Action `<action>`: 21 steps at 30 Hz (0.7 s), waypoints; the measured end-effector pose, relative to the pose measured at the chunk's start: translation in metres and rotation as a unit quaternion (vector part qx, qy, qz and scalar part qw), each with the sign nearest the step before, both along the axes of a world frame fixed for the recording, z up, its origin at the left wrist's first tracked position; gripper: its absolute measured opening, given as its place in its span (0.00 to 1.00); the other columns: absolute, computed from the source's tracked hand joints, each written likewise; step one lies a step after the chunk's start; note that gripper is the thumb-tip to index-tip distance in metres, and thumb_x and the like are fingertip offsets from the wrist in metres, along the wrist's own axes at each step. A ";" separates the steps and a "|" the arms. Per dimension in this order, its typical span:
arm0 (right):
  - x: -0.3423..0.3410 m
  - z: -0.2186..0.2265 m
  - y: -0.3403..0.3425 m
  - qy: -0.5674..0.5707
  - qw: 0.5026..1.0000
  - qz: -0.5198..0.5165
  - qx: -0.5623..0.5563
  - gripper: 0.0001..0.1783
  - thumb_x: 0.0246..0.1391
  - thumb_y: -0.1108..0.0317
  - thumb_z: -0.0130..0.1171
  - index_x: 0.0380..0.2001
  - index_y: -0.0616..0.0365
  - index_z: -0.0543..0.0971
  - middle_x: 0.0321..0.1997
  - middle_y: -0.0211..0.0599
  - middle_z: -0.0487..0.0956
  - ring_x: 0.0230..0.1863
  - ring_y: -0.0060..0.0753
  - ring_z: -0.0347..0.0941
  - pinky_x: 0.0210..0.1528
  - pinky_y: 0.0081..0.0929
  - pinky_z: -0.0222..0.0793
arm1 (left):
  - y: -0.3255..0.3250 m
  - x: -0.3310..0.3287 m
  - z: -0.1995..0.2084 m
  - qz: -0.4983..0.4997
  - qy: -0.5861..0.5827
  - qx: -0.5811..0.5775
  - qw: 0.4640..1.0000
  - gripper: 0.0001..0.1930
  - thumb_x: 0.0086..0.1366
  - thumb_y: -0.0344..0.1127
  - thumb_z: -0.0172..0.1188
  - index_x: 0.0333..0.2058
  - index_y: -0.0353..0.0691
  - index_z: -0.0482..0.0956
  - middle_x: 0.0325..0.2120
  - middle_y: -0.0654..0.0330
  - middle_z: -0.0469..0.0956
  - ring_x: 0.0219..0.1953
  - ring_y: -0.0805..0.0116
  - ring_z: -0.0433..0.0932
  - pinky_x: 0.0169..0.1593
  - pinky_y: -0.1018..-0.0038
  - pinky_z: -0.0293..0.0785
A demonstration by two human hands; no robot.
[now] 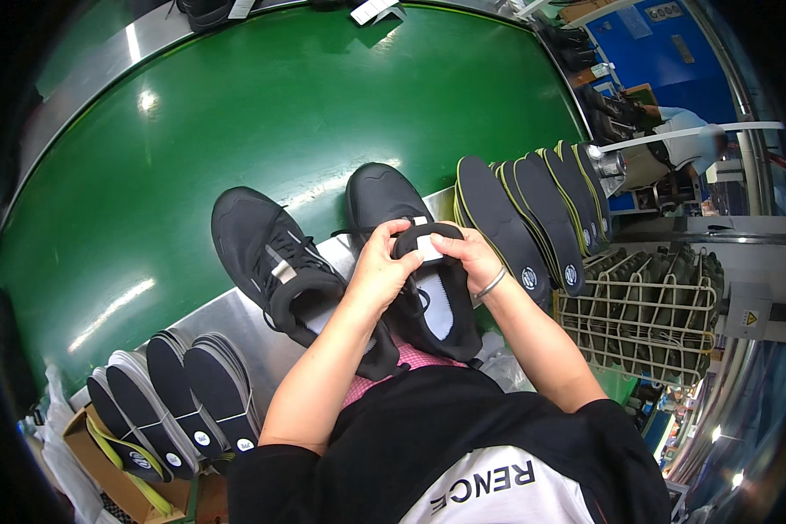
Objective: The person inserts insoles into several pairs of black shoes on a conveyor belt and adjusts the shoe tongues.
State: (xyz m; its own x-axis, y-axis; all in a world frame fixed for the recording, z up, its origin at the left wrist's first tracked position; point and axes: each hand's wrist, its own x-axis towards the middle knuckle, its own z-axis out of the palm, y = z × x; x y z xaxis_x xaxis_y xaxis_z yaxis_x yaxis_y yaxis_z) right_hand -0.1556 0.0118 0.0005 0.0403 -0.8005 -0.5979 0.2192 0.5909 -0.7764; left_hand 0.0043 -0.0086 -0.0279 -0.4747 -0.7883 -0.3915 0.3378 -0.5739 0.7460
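Two black lace-up shoes lie side by side in front of me, toes pointing away. The tongue (445, 229) of the right-hand shoe (382, 194) is pulled up between my hands, and a white label (429, 248) shows on it. My left hand (382, 266) pinches the tongue's left side, its thumb at the label's edge. From the other side, my right hand (475, 258) grips the tongue with its thumb by the label. A pale lining shows inside this shoe. Untouched to the left, the other shoe (251, 236) has a light patch across its laces.
A green conveyor belt (236, 113) with a metal edge (231, 336) runs ahead. Stacked insoles (533, 210) stand at right; more tied insole bundles (179, 384) stand at left above a cardboard box (140, 498). A wire basket (642, 323) hangs at right. Another person (681, 140) works far right.
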 end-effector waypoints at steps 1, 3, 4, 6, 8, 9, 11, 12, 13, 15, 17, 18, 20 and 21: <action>0.001 -0.002 0.000 -0.003 1.000 -0.002 -0.007 0.18 0.46 0.65 0.58 0.39 0.63 0.72 0.35 0.32 0.74 0.36 0.22 0.69 0.43 0.19 0.62 | -0.001 0.001 0.000 -0.010 0.007 0.008 1.000 0.27 0.48 0.21 0.56 0.48 0.30 0.60 0.33 0.59 0.71 0.35 0.74 0.71 0.42 0.80 0.67; -0.002 -0.007 0.002 -0.006 1.000 -0.008 -0.020 0.18 0.46 0.65 0.58 0.39 0.63 0.72 0.35 0.31 0.74 0.37 0.22 0.68 0.44 0.19 0.62 | -0.001 0.001 0.001 -0.006 0.017 0.008 1.000 0.27 0.48 0.21 0.57 0.48 0.31 0.60 0.33 0.59 0.71 0.35 0.74 0.71 0.41 0.80 0.67; -0.003 -0.008 0.003 -0.006 1.000 -0.009 -0.026 0.18 0.46 0.65 0.58 0.39 0.63 0.72 0.35 0.31 0.74 0.37 0.21 0.68 0.44 0.19 0.61 | -0.001 0.000 0.001 -0.009 0.015 0.006 1.000 0.27 0.48 0.21 0.57 0.48 0.31 0.60 0.33 0.59 0.71 0.35 0.74 0.71 0.41 0.80 0.67; -0.004 -0.010 0.004 -0.004 0.999 -0.009 -0.037 0.18 0.46 0.64 0.59 0.39 0.63 0.72 0.35 0.30 0.73 0.38 0.20 0.68 0.45 0.18 0.61 | -0.001 0.000 -0.001 -0.011 0.017 0.002 1.000 0.27 0.48 0.21 0.57 0.49 0.31 0.59 0.33 0.59 0.71 0.35 0.74 0.71 0.42 0.80 0.67; -0.005 -0.010 0.005 -0.011 0.999 -0.005 -0.044 0.18 0.46 0.64 0.59 0.40 0.62 0.71 0.36 0.29 0.73 0.38 0.20 0.67 0.45 0.19 0.61 | -0.001 -0.001 -0.003 -0.009 0.023 -0.005 1.000 0.28 0.48 0.21 0.57 0.49 0.32 0.59 0.33 0.60 0.71 0.36 0.74 0.71 0.42 0.80 0.67; -0.005 -0.010 0.005 -0.014 0.999 -0.003 -0.049 0.19 0.46 0.64 0.59 0.40 0.62 0.71 0.36 0.29 0.73 0.38 0.20 0.67 0.45 0.19 0.61 | -0.001 -0.001 -0.004 -0.009 0.026 -0.008 1.000 0.28 0.48 0.21 0.57 0.49 0.32 0.59 0.33 0.60 0.71 0.36 0.74 0.71 0.42 0.80 0.66; -0.005 -0.010 0.006 -0.012 0.998 -0.006 -0.055 0.18 0.47 0.64 0.59 0.40 0.62 0.71 0.36 0.28 0.73 0.38 0.20 0.67 0.45 0.19 0.60 | 0.000 -0.002 -0.004 -0.008 0.031 -0.014 0.999 0.28 0.48 0.22 0.58 0.49 0.33 0.59 0.33 0.60 0.71 0.36 0.74 0.71 0.43 0.80 0.66; -0.005 -0.011 0.007 -0.011 0.998 -0.007 -0.058 0.18 0.47 0.64 0.58 0.40 0.62 0.71 0.36 0.28 0.73 0.38 0.20 0.67 0.45 0.19 0.60 | 0.000 -0.002 -0.003 -0.009 0.032 -0.014 0.999 0.28 0.48 0.22 0.58 0.49 0.33 0.59 0.33 0.60 0.71 0.36 0.74 0.71 0.43 0.80 0.66; -0.005 -0.010 0.007 -0.013 0.998 -0.009 -0.059 0.18 0.47 0.64 0.58 0.40 0.62 0.71 0.36 0.28 0.72 0.38 0.20 0.67 0.45 0.19 0.60 | 0.000 -0.002 -0.003 -0.009 0.034 -0.014 0.999 0.28 0.48 0.22 0.58 0.49 0.33 0.59 0.33 0.61 0.71 0.36 0.74 0.71 0.43 0.80 0.66; -0.005 -0.010 0.008 -0.018 0.998 -0.011 -0.061 0.18 0.47 0.64 0.58 0.40 0.62 0.71 0.36 0.28 0.72 0.38 0.19 0.67 0.45 0.18 0.60 | 0.000 -0.002 -0.003 -0.009 0.035 -0.014 0.999 0.28 0.48 0.22 0.58 0.49 0.32 0.59 0.32 0.61 0.71 0.36 0.74 0.71 0.43 0.80 0.66; -0.006 -0.011 0.008 -0.008 0.998 -0.006 -0.063 0.18 0.47 0.64 0.58 0.41 0.62 0.71 0.36 0.28 0.72 0.39 0.19 0.67 0.45 0.18 0.60 | 0.000 -0.002 -0.003 -0.009 0.034 -0.015 0.999 0.28 0.48 0.22 0.58 0.49 0.32 0.59 0.33 0.61 0.71 0.36 0.74 0.71 0.43 0.80 0.66; -0.007 -0.012 0.007 -0.003 0.998 -0.003 -0.064 0.18 0.47 0.64 0.58 0.41 0.62 0.71 0.36 0.28 0.72 0.39 0.19 0.67 0.45 0.18 0.60 | 0.000 -0.002 -0.002 -0.009 0.033 -0.015 0.999 0.28 0.48 0.22 0.58 0.49 0.32 0.59 0.32 0.61 0.71 0.36 0.74 0.71 0.43 0.80 0.66; -0.006 -0.009 0.008 -0.002 0.998 -0.001 -0.065 0.19 0.47 0.64 0.59 0.41 0.62 0.71 0.37 0.28 0.72 0.40 0.19 0.66 0.46 0.18 0.60 | 0.000 -0.002 -0.002 -0.008 0.031 -0.014 0.999 0.28 0.48 0.22 0.58 0.49 0.32 0.59 0.32 0.61 0.71 0.36 0.74 0.71 0.43 0.80 0.66; -0.005 -0.008 0.007 -0.001 0.998 0.000 -0.065 0.19 0.47 0.64 0.59 0.41 0.62 0.71 0.37 0.29 0.72 0.40 0.19 0.66 0.46 0.19 0.59 | 0.000 -0.002 -0.002 -0.008 0.032 -0.014 0.999 0.28 0.48 0.22 0.58 0.49 0.32 0.59 0.32 0.61 0.71 0.36 0.75 0.71 0.43 0.80 0.66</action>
State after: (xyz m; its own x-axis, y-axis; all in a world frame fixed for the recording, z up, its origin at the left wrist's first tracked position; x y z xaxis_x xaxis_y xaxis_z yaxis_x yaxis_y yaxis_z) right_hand -0.1607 0.0192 -0.0072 0.0411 -0.8715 -0.4886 0.2203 0.4849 -0.8464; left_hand 0.0027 -0.0088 -0.0294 -0.5097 -0.7911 -0.3382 0.3762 -0.5585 0.7393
